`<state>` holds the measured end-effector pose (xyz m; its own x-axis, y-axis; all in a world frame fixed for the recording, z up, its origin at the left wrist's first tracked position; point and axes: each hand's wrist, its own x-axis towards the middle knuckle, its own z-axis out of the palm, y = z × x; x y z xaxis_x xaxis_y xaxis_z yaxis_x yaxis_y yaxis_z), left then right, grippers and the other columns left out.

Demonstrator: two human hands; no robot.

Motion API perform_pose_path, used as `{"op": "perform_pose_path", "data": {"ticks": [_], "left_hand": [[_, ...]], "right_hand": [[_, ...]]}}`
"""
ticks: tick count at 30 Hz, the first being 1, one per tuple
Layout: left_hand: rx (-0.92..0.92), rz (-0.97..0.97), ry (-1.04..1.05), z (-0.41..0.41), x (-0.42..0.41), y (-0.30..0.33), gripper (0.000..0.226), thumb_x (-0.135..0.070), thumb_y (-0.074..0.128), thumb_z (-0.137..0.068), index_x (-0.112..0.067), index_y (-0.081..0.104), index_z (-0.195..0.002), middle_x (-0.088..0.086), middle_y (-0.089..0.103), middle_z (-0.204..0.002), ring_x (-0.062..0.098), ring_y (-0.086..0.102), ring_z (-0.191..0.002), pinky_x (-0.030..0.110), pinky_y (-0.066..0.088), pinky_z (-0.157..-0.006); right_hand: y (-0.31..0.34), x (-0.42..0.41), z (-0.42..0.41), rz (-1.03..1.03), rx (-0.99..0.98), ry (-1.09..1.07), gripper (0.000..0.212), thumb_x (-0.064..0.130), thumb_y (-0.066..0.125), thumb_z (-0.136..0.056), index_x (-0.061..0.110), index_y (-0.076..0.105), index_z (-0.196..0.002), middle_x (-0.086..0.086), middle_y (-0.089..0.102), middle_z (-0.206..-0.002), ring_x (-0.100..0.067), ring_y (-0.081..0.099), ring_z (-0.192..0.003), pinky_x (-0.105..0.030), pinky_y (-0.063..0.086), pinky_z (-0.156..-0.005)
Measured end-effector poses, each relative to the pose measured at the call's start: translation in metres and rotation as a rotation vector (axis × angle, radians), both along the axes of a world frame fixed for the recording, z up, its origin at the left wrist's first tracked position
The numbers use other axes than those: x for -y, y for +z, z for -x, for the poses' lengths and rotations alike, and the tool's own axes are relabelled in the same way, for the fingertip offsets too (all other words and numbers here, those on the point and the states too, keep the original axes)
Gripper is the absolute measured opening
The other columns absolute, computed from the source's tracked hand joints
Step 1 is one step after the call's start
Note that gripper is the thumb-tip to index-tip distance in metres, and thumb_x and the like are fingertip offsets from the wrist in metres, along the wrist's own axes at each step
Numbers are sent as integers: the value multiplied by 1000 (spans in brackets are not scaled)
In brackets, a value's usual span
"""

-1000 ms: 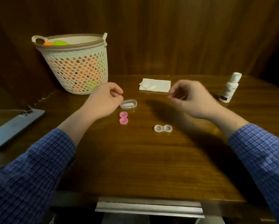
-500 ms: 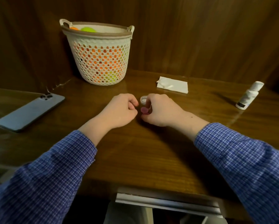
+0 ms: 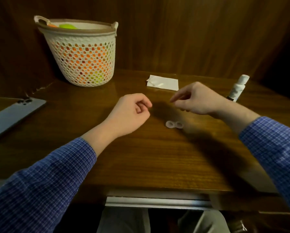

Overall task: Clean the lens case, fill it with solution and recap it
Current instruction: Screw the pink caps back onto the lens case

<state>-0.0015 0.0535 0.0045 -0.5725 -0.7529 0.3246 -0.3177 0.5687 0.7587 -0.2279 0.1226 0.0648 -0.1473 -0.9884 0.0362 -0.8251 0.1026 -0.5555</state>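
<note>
Wooden table (image 3: 140, 165), both hands curled, empty

Contents of curled hands (image 3: 130, 111) hidden; phone (image 3: 13, 116) cut off at left edge.

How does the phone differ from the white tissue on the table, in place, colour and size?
The phone lies at the far left edge; the tissue lies further back, right of the basket. The phone is grey-blue with camera lenses showing; the tissue is plain white. The phone looks larger in view. Both lie flat on the wooden table.

Head cam, single view, looks fwd + down at table (image 3: 157, 165), close
</note>
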Motion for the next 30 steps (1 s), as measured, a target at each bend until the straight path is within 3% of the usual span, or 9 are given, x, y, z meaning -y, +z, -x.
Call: {"op": "perform_pose_path", "data": {"ticks": [3, 6, 9, 13, 18, 21, 23, 26, 30], "left_hand": [[6, 57, -50, 24, -13, -3, 25, -11, 70, -90, -28, 67, -108, -10, 65, -90, 0, 56, -64, 10, 49, -62], [90, 108, -63, 44, -20, -5, 40, -26, 74, -89, -30, 59, -126, -17, 59, -101, 4, 60, -73, 9, 50, -65], [137, 128, -98, 52, -23, -9, 51, -30, 75, -89, -30, 53, -134, -19, 55, -107, 6, 60, -76, 7, 50, -70], [228, 160, -119, 54, -22, -13, 62, -34, 75, -86, -35, 46, -141, -22, 52, -113, -4, 57, -89, 15, 54, -65], [305, 181, -124, 58, -22, -14, 70, -37, 76, -83, -38, 41, -143, -24, 52, -109, -15, 53, -88, 14, 43, -65], [298, 165, -124, 58, -21, -15, 71, -34, 78, -83, -36, 41, -144, -23, 56, -104, -6, 56, -85, 15, 44, -64], [283, 157, -133, 57, -21, -15, 70, -31, 79, -84, -32, 43, -144, -22, 57, -103, 1, 58, -84, 20, 50, -62], [263, 144, -148, 57, -22, -14, 68, -26, 79, -84, -29, 45, -144, -20, 59, -103, 3, 57, -88, 22, 53, -72], [223, 120, -156, 57, -23, -13, 64, -20, 79, -85, -25, 48, -142, -18, 63, -98, 10, 60, -84, 29, 53, -71]], "right_hand": [[-6, -17, 25, 44, 156, -58, 13, 14, 73, -91, 26, 76, -90, 0, 75, -84, -7, 71, -71, -23, 57, -64], [-17, -27, 41, 42, 296, -103, 10, 7, 73, -91, 15, 74, -96, -8, 77, -87, -15, 75, -78, -27, 63, -73], [-27, -29, 48, -3, 468, -96, 12, -2, 72, -89, 7, 70, -98, -11, 76, -89, -17, 77, -80, -25, 62, -71], [-39, -25, 55, -6, 644, -67, 11, -4, 73, -88, 3, 68, -95, -11, 78, -92, -19, 76, -86, -25, 62, -70], [-50, -19, 60, 6, 662, 94, 8, 0, 76, -85, 7, 71, -87, -7, 80, -100, -20, 75, -103, -32, 61, -85], [-54, -20, 62, 28, 551, 222, 8, 0, 78, -84, 0, 72, -91, -5, 80, -101, -18, 76, -100, -25, 60, -86], [-56, -21, 62, 67, 501, 258, 13, 4, 80, -82, -1, 73, -91, -4, 80, -102, -21, 75, -100, -28, 59, -90], [-57, -22, 60, 102, 500, 302, 16, 11, 82, -78, 4, 74, -89, -3, 80, -102, -24, 75, -100, -32, 60, -93], [-60, -23, 58, 122, 446, 350, 16, 7, 84, -78, 4, 76, -91, -4, 80, -102, -23, 75, -101, -37, 59, -95]]}}
